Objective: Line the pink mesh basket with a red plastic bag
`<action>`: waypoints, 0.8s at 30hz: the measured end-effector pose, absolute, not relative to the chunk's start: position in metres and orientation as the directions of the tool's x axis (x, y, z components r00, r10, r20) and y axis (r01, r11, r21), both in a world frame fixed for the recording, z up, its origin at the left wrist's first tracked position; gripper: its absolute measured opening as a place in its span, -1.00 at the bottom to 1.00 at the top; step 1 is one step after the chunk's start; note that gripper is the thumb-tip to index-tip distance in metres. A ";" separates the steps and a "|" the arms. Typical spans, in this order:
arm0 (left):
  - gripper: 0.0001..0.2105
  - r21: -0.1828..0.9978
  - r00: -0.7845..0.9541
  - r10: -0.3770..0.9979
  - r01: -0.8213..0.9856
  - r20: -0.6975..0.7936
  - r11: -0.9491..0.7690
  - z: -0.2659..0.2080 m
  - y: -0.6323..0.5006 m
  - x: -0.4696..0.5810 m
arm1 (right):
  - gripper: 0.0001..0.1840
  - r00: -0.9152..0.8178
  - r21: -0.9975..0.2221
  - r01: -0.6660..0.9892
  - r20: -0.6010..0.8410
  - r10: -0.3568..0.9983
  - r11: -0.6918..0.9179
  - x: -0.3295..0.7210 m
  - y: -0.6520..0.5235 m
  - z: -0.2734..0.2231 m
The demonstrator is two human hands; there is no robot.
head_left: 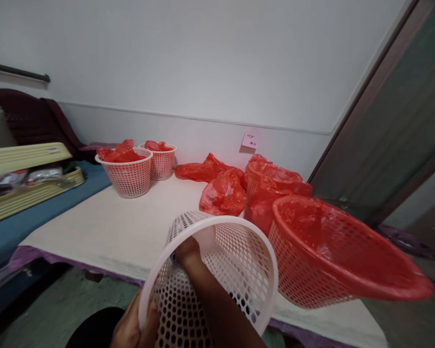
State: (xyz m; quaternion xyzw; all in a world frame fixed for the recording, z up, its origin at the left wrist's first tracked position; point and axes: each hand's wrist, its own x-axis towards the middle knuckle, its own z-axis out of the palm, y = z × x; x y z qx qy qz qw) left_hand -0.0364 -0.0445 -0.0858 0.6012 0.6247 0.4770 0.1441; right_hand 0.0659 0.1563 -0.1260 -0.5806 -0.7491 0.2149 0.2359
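A white perforated plastic basket (208, 222) is tipped on its side in front of me, its round mouth facing me. My left hand (134, 321) is closed on its rim at the lower left, thumb inside. My right hand (187, 249) reaches deep into the basket, close to its inner wall near the bottom. The fingers of that hand are mostly hidden, so whether they hold anything does not show. To the right stands a large red basket (311, 261) lined with a red plastic bag (319, 227).
A white-topped table (152, 222) bears two white baskets (128, 176) with red bags at the far left. Crumpled red bags (224, 191) and another bagged red basket (271, 174) lie by the wall. A pink note (249, 140) hangs above. Yellow containers (29, 157) sit left.
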 end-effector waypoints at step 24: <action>-0.50 0.832 -0.237 0.929 0.542 0.285 -0.117 -0.096 -0.041 -0.029 | -0.73 -0.341 -0.314 0.882 0.093 0.936 0.352 0.103 0.133 -0.130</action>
